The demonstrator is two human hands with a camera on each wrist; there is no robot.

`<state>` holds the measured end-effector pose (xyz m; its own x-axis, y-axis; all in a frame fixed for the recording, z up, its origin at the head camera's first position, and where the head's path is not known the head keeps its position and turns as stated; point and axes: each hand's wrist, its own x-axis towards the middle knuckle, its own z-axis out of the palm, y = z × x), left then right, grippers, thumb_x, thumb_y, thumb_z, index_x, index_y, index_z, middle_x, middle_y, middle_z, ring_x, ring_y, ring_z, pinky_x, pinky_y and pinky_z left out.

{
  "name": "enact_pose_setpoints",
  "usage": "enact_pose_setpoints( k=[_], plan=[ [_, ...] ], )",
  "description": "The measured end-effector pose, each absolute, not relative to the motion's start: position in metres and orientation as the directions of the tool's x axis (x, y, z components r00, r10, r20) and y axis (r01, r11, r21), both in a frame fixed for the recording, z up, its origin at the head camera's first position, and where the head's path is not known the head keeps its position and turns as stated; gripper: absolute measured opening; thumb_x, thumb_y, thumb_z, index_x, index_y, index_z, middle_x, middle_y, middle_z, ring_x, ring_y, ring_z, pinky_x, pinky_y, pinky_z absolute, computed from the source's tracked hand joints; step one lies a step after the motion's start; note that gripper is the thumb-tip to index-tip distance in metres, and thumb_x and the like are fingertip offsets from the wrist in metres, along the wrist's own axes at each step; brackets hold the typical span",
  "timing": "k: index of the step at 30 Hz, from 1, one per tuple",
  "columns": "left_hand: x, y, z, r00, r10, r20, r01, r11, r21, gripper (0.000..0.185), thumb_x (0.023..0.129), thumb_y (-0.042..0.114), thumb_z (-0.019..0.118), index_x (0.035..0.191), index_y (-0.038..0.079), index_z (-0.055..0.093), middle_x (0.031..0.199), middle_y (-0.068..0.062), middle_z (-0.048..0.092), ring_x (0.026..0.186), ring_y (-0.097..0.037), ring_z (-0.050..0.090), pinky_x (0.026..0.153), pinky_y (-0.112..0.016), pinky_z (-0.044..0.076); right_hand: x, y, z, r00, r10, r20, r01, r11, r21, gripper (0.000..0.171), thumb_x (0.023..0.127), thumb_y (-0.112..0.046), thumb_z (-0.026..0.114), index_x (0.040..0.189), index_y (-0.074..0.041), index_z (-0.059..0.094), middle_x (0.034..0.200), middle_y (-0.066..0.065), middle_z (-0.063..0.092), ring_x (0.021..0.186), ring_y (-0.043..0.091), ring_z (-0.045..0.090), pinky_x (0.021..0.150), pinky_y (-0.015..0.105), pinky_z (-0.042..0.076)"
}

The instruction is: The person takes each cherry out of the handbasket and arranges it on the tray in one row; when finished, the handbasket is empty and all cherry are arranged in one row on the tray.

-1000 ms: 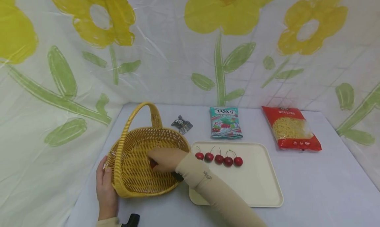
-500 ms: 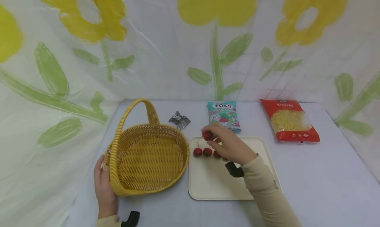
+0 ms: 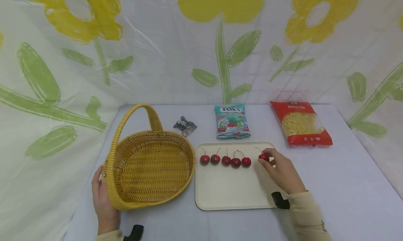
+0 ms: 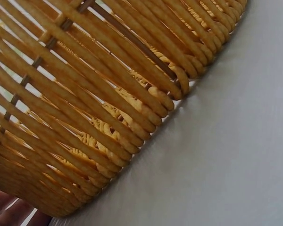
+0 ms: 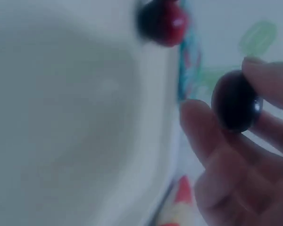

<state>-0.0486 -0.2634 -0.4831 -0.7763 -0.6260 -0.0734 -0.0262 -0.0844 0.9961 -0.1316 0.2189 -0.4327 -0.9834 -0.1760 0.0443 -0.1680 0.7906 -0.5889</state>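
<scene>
My right hand (image 3: pixel 283 172) pinches a dark red cherry (image 3: pixel 263 157) between thumb and fingertips, over the upper right part of the cream tray (image 3: pixel 233 195). Its thin stem points up and left. In the right wrist view the pinched cherry (image 5: pixel 236 101) looks nearly black. To its left on the tray lies a row of several cherries (image 3: pixel 226 160), stems upward. My left hand (image 3: pixel 105 206) rests against the outer left side of a yellow wicker basket (image 3: pixel 154 171) with a tall arched handle. The left wrist view shows the weave up close, with fingers (image 4: pixel 12 212) at the lower left.
Behind the tray lies a teal candy bag (image 3: pixel 233 122); a red bag of pasta (image 3: pixel 300 123) is farther right. A small dark wrapped packet (image 3: pixel 185 125) sits behind the basket. A flower-painted sheet (image 3: pixel 157 76) hangs along the table's back edge.
My right hand has come out of the basket with a cherry and moved right across the tray to the right end of the row. The left hand has stayed at the basket.
</scene>
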Motion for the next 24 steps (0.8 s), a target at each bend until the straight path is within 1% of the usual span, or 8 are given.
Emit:
enact_pose_setpoints(
  k=[7,14,16,18,20,21,22,24],
  plan=[
    [-0.048,-0.265,-0.484,-0.771,-0.633,-0.064,0.001,-0.102,0.995,0.045,0.103,0.037,0.037,0.147,0.027,0.03,0.146,0.003,0.042,0.127,-0.014,0.046,0.09,-0.011,0.046,-0.139,0.216,-0.453,-0.989,-0.125,-0.083,-0.049,0.793,-0.607,0.033,0.089,-0.025,0.069,0.114,-0.007,0.056,0.099,0.009,0.062,0.08,0.02,0.055,0.063,0.028,0.047],
    [-0.052,-0.264,-0.485,-0.791,-0.607,-0.069,0.014,-0.131,0.991,0.045,0.104,0.035,0.037,0.147,0.027,0.029,0.149,0.001,0.039,0.129,-0.015,0.045,0.092,-0.013,0.046,-0.144,0.213,-0.462,-0.99,-0.117,-0.079,-0.049,0.807,-0.589,0.033,0.09,-0.026,0.067,0.112,-0.003,0.058,0.099,0.011,0.058,0.078,0.019,0.051,0.064,0.029,0.045],
    [-0.053,-0.263,-0.484,-0.792,-0.606,-0.076,-0.017,-0.102,0.995,0.046,0.104,0.038,0.034,0.148,0.028,0.027,0.151,0.002,0.036,0.134,-0.012,0.039,0.099,-0.013,0.041,-0.144,0.213,-0.464,-0.991,-0.115,-0.075,-0.049,0.807,-0.588,0.034,0.091,-0.028,0.067,0.112,-0.004,0.058,0.1,0.011,0.057,0.079,0.019,0.051,0.065,0.029,0.045],
    [-0.053,-0.262,-0.482,-0.777,-0.626,-0.062,-0.078,-0.003,0.997,0.048,0.104,0.041,0.028,0.15,0.028,0.025,0.151,0.001,0.035,0.136,-0.009,0.034,0.108,-0.014,0.031,-0.145,0.212,-0.465,-0.99,-0.117,-0.073,-0.051,0.806,-0.59,0.034,0.091,-0.028,0.066,0.113,-0.004,0.058,0.1,0.01,0.057,0.08,0.019,0.05,0.066,0.03,0.045],
    [-0.05,-0.26,-0.477,-0.735,-0.678,-0.021,-0.134,0.115,0.984,0.048,0.104,0.043,0.023,0.15,0.028,0.028,0.146,0.001,0.04,0.132,-0.005,0.036,0.107,-0.015,0.03,-0.147,0.212,-0.467,-0.99,-0.122,-0.073,-0.056,0.808,-0.587,0.033,0.091,-0.029,0.066,0.113,-0.005,0.058,0.1,0.01,0.057,0.081,0.019,0.05,0.068,0.03,0.045],
    [-0.048,-0.259,-0.473,-0.689,-0.724,0.025,-0.158,0.184,0.97,0.047,0.104,0.043,0.023,0.147,0.028,0.034,0.14,0.003,0.045,0.126,-0.004,0.039,0.105,-0.015,0.03,-0.147,0.212,-0.467,-0.989,-0.125,-0.076,-0.057,0.809,-0.585,0.034,0.092,-0.029,0.065,0.114,-0.005,0.057,0.1,0.01,0.056,0.081,0.019,0.05,0.068,0.031,0.045],
    [-0.045,-0.257,-0.469,-0.622,-0.777,0.1,-0.156,0.248,0.956,0.045,0.104,0.041,0.026,0.143,0.025,0.043,0.133,0.006,0.05,0.12,-0.002,0.043,0.101,-0.015,0.032,-0.147,0.211,-0.467,-0.989,-0.127,-0.082,-0.056,0.811,-0.583,0.035,0.092,-0.029,0.065,0.114,-0.004,0.057,0.101,0.01,0.056,0.081,0.02,0.05,0.069,0.031,0.046],
    [-0.036,-0.25,-0.457,-0.429,-0.85,0.307,-0.129,0.393,0.91,0.037,0.104,0.033,0.032,0.124,0.025,0.062,0.108,0.016,0.057,0.098,0.001,0.05,0.086,-0.014,0.036,-0.147,0.21,-0.467,-0.988,-0.127,-0.091,-0.053,0.819,-0.571,0.037,0.093,-0.031,0.063,0.117,-0.003,0.056,0.103,0.012,0.056,0.082,0.021,0.052,0.072,0.034,0.047]
  ],
)
